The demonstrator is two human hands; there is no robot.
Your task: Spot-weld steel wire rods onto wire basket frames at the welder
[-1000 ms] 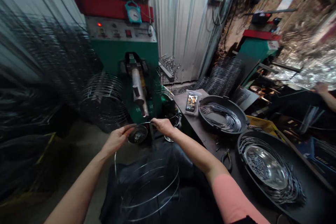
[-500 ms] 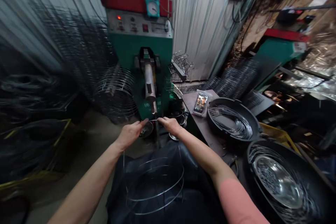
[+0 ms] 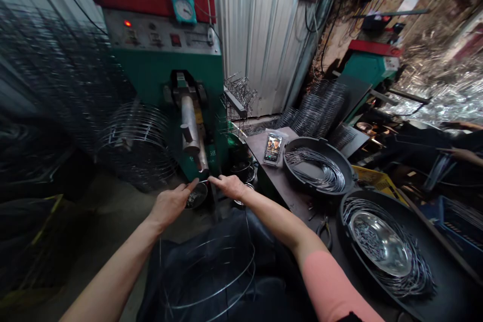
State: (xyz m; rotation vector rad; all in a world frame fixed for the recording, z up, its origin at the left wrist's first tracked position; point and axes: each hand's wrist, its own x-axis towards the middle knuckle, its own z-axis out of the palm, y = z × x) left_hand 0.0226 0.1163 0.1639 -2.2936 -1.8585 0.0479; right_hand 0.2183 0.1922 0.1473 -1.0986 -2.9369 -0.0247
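My left hand (image 3: 169,207) and my right hand (image 3: 231,187) pinch a thin wire part at the top of a round wire frame (image 3: 212,296). A short stretch of wire shows between the fingertips. The frame's rings hang over my dark-covered lap, with thin uprights rising toward my hands. Just beyond the fingertips is the lower electrode arm of a green welding-type machine (image 3: 128,73), below its thick metal cylinder (image 3: 189,126). Whether the wire touches the metal tip cannot be made out. Below the fingers sits a small bowl (image 3: 196,196) of small pieces.
To the right, a table (image 3: 260,143) bears a phone (image 3: 273,148), a black pan (image 3: 290,171) of bent wires, pliers (image 3: 327,231) and a larger black tray (image 3: 441,261) with a steel bowl (image 3: 402,254). Stacked wire rings (image 3: 136,136) stand left of the machine. Another person's arm shows far right.
The camera view has turned right, so the machine and hands appear farther left. Both hands keep their pinch on the wire frame near the machine tip.
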